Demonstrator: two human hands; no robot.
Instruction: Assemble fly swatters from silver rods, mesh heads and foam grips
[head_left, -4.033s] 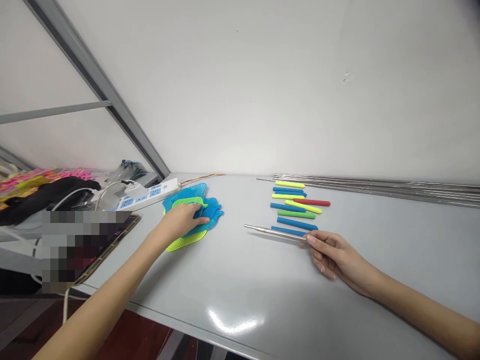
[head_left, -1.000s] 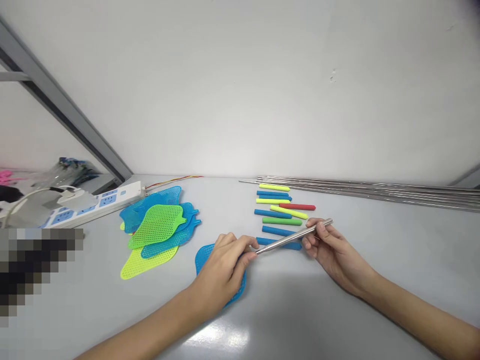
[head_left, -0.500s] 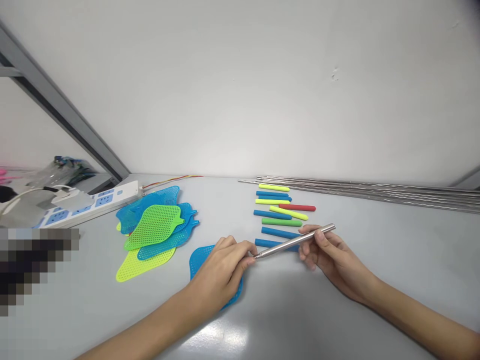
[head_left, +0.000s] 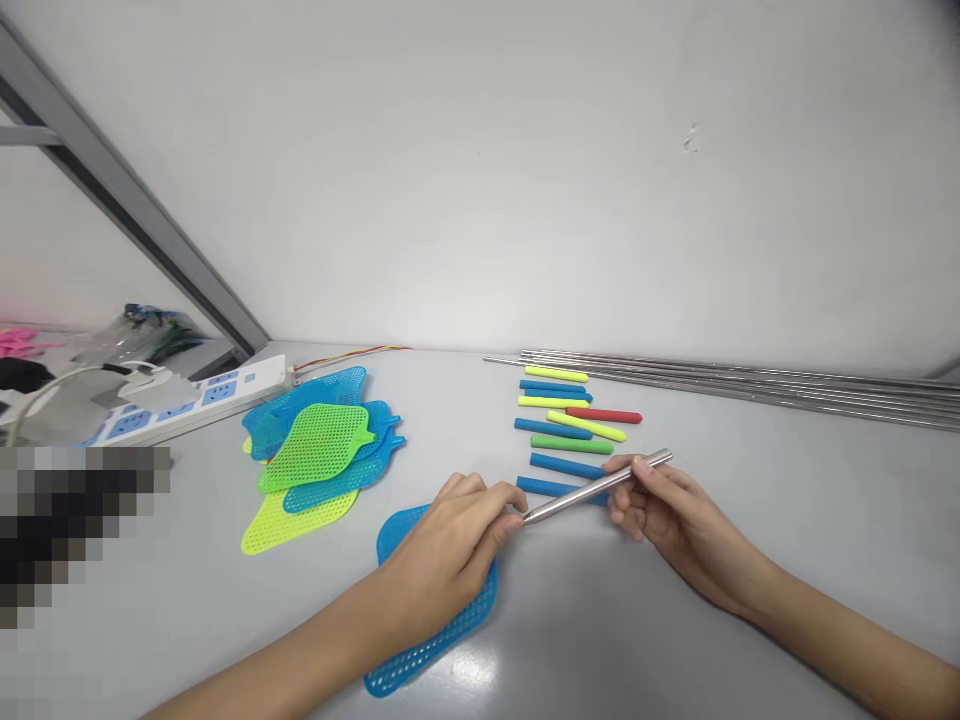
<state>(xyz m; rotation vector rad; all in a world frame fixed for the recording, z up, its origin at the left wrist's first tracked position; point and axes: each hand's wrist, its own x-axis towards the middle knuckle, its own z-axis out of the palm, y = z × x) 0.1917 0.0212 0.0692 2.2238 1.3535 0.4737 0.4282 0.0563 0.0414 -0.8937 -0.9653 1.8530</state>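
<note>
My left hand point(head_left: 465, 550) is closed, thumb and forefinger pinched at the lower left end of a shiny metal telescopic rod point(head_left: 581, 494). Beneath that hand a blue perforated fly swatter head point(head_left: 450, 630) shows on both sides of the wrist. Its neck is hidden by my fingers, where it meets the rod's thin end. My right hand point(head_left: 660, 500) grips the rod near its thick upper end, which points up and right. Several blue handle sleeves point(head_left: 559, 428) lie just behind the rod, with a green sleeve point(head_left: 571, 444) among them.
A pile of blue, green point(head_left: 315, 445) and yellow swatter heads point(head_left: 300, 525) lies at left. Behind it stands a white power strip point(head_left: 251, 380) with cables. Yellow sleeves point(head_left: 555, 374) and a red sleeve point(head_left: 607, 415) lie centrally. Long thin metal rods point(head_left: 750, 380) run along the wall.
The blue swatter head has turned under my left hand, so more of it shows towards the front edge. Both hands keep hold, and less of the rod's stepped thin end is visible.
</note>
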